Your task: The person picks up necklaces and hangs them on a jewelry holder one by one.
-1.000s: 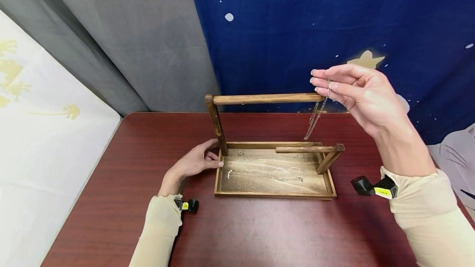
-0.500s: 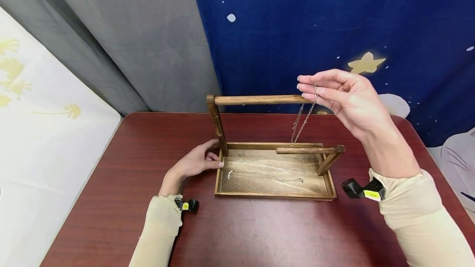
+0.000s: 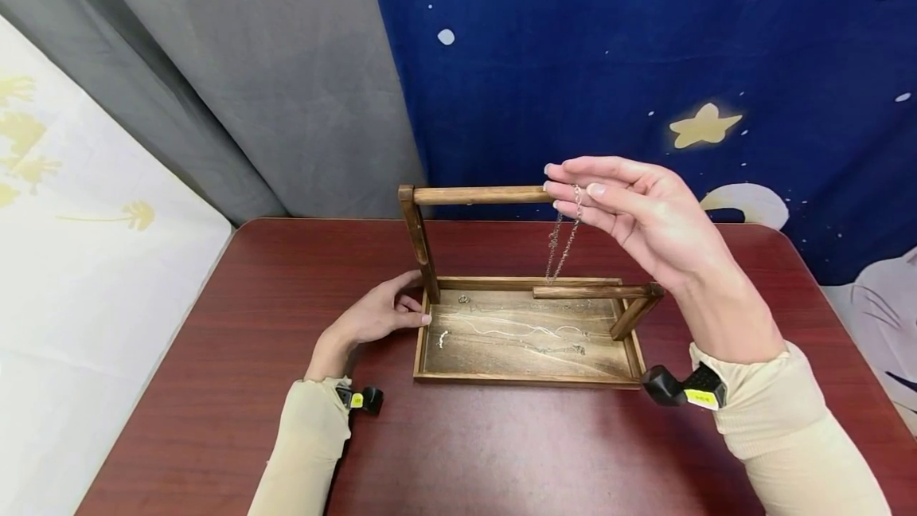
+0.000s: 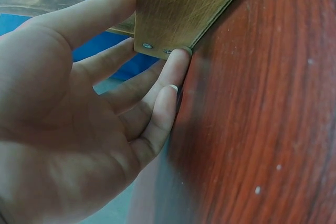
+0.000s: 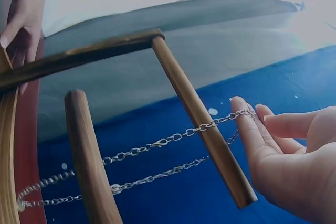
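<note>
A silver chain necklace (image 3: 574, 229) hangs from my right hand (image 3: 648, 221), pinched between thumb and fingers. In the right wrist view its two strands (image 5: 181, 136) straddle the stand's upper bar (image 5: 181, 90), one in front and one behind, and run down past the lower bar (image 5: 86, 145). The wooden jewelry stand has an upper bar (image 3: 480, 195), a shorter lower bar (image 3: 573, 292) and a tray base (image 3: 530, 378). At the tray's left end my left hand (image 3: 376, 313) grips its corner, thumb on the rim. Fingers curl at the screwed wooden end (image 4: 184, 9) in the left wrist view.
Several fine necklaces lie in the tray, among them a pale one (image 3: 537, 330), a short white piece (image 3: 442, 338) and a small coil (image 3: 463, 299). The stand sits on a dark red table (image 3: 516, 452). Grey and blue curtains (image 3: 537, 62) hang behind.
My right hand has moved left along the upper bar and slightly down, taking the chain necklace with it. My left hand and the stand have stayed in place.
</note>
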Motion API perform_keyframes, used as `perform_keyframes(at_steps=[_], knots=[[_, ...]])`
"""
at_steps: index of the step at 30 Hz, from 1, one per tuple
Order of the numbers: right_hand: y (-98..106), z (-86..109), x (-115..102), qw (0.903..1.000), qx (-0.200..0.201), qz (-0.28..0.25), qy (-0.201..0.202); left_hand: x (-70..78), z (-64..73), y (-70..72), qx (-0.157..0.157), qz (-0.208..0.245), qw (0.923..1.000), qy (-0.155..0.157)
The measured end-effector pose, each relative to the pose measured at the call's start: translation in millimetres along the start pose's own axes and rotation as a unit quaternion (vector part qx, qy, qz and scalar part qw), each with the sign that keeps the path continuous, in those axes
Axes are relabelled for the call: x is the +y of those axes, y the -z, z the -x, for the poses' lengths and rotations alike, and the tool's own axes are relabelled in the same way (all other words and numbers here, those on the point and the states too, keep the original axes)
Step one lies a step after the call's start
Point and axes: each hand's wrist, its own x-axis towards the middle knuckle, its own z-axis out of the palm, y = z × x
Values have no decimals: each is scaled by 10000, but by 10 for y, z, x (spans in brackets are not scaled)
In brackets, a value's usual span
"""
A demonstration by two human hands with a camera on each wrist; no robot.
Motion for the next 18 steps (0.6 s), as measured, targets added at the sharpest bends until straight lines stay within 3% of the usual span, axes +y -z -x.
perform_keyframes(at_steps=[13,18], knots=[[-137,-132,130,9982,231,548,-66,6,-3,-8,-23,8,10000,48],[-198,-203,177,9976,288,631,-51,264,82,14,-88,62,9999,96]])
